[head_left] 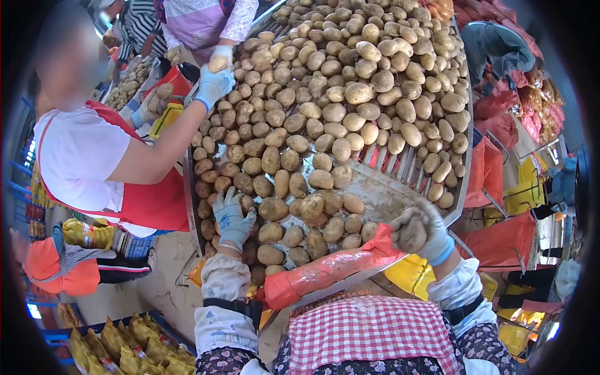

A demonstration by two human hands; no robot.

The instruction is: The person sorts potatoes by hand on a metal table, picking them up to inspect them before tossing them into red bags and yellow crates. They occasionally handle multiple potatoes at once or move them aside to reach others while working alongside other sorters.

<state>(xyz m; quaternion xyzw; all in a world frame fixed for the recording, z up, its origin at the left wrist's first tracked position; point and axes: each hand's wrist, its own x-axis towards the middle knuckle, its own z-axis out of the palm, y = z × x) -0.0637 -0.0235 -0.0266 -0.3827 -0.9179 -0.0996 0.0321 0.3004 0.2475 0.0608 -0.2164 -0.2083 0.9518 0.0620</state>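
Observation:
My left hand (232, 219), in a light-blue and white glove, lies over potatoes near the left rim of the sorting table. Its fingers are spread and touch the potatoes, without visibly gripping one. At the table's front right corner, my right hand (432, 232), in a dirty glove with a blue cuff, is closed around a dusty, grey-brown potato (411, 236); motion blurs its fingers. The hand is just above the end of a red plastic wrap (331, 269) that covers the front edge. Many loose potatoes (312, 209) cover the table before me.
A bare metal plate (390, 194) and slatted bars (400, 164) show among the potatoes. Across the left rim, a co-worker's gloved hand (214, 86) is over the potatoes. Red bags (484, 175) hang at the right, a yellow bag (412, 278) under the front edge.

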